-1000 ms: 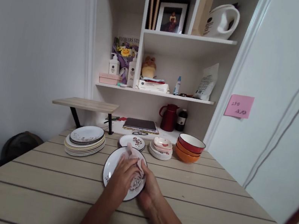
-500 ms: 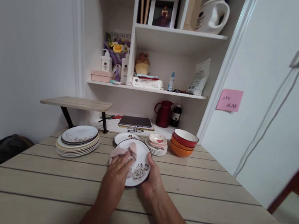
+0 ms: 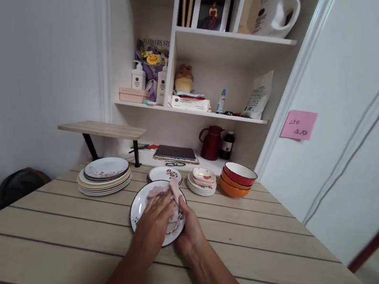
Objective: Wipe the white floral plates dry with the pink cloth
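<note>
A white plate with a dark rim and a flower print lies flat on the wooden table. My left hand presses a pink cloth onto the plate's face, fingers lying flat on the cloth. My right hand grips the plate's right rim, thumb over the edge.
Behind the plate stand a small patterned plate, a stack of small dishes, red and orange bowls and a tall stack of larger plates at the left. Shelves with bottles and a red jug rise at the back.
The plate has come back toward me and a little left. My left hand with the cloth has slid across the plate's face to the right side.
</note>
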Available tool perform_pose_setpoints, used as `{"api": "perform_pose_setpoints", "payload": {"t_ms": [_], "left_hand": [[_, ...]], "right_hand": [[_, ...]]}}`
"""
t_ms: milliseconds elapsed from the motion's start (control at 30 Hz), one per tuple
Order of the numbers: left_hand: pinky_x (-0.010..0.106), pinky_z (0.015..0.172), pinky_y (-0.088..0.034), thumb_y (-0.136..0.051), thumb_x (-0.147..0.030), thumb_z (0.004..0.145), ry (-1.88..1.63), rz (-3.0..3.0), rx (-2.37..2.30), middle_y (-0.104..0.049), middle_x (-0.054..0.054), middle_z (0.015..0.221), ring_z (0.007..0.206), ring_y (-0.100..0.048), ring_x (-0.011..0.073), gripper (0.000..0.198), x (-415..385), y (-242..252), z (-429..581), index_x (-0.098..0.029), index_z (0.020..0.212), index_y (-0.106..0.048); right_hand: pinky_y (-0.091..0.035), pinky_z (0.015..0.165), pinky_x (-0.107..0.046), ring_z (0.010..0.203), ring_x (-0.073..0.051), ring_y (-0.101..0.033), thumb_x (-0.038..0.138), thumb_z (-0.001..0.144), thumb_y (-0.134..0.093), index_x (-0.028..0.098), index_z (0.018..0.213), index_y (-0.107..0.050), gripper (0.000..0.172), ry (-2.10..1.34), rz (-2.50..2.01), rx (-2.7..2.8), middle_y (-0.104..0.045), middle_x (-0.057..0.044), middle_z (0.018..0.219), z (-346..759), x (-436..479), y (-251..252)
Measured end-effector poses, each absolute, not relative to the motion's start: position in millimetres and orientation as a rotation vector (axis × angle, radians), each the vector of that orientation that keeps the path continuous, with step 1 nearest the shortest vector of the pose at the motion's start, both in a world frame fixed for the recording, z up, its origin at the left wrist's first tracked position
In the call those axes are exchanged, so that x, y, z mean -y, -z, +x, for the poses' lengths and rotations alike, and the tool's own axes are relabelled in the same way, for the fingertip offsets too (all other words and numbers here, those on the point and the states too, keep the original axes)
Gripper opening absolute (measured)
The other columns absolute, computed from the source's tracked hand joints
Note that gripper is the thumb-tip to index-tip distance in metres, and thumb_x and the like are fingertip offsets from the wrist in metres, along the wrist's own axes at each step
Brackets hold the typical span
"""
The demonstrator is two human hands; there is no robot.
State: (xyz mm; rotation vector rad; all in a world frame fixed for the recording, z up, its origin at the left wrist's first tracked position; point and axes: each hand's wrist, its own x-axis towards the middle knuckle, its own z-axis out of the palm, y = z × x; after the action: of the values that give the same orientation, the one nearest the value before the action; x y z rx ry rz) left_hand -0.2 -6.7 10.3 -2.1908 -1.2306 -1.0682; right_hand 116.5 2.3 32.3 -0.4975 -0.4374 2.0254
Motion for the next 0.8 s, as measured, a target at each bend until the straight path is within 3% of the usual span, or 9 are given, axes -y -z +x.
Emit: {"api": "perform_pose_setpoints", "payload": {"t_ms": [200, 400, 633, 800], "left_hand": [[0.046, 0.094, -0.049, -0.044, -0.013, 0.087, 1.022, -1.916, 1.492, -0.054, 0.015, 0.134, 0.121, -0.053, 0.0282, 0.039, 2.8, -2.3, -11.9, -0.016, 0.123, -0.056], [0.043, 0.092, -0.052, -0.045, -0.01, 0.084, 1.025, -2.109, 1.329, -0.06, 0.011, 0.127, 0.112, -0.06, 0.0251, 0.039, 6.9, 7.7, 3.7, -0.02, 0.118, -0.06], [0.039, 0.098, -0.049, -0.042, -0.009, 0.084, 1.035, -2.422, 0.942, -0.058, 0.01, 0.13, 0.121, -0.053, 0.0208, 0.042, 14.2, 3.2, 11.6, -0.018, 0.123, -0.056], [0.05, 0.108, -0.037, -0.042, -0.011, 0.086, 1.032, -2.345, 1.021, -0.06, 0.009, 0.128, 0.12, -0.054, 0.0206, 0.04, 17.7, -7.3, 1.1, -0.021, 0.121, -0.057]], "right_hand": [[-0.049, 0.087, -0.042, 0.091, -0.025, -0.069, 0.042, 0.086, -0.051, 0.008, 0.114, -0.06, 0.045, -2.011, -0.53, 0.411, -0.073, -0.014, 0.096, 114.5, -6.2, -26.3], [-0.05, 0.086, -0.042, 0.091, -0.026, -0.068, 0.042, 0.086, -0.05, 0.01, 0.11, -0.062, 0.042, -1.838, -0.486, 0.32, -0.073, -0.013, 0.095, 140.2, -23.4, -34.1], [-0.054, 0.075, -0.037, 0.073, -0.023, -0.069, 0.046, 0.084, -0.053, 0.009, 0.086, -0.066, 0.04, -1.955, -0.568, 0.363, -0.072, -0.012, 0.071, 136.7, -16.2, -39.7], [-0.053, 0.069, -0.027, 0.069, -0.017, -0.069, 0.039, 0.082, -0.06, 0.011, 0.091, -0.067, 0.031, -2.003, -0.569, 0.411, -0.074, -0.008, 0.076, 117.7, -2.3, -37.6]]}}
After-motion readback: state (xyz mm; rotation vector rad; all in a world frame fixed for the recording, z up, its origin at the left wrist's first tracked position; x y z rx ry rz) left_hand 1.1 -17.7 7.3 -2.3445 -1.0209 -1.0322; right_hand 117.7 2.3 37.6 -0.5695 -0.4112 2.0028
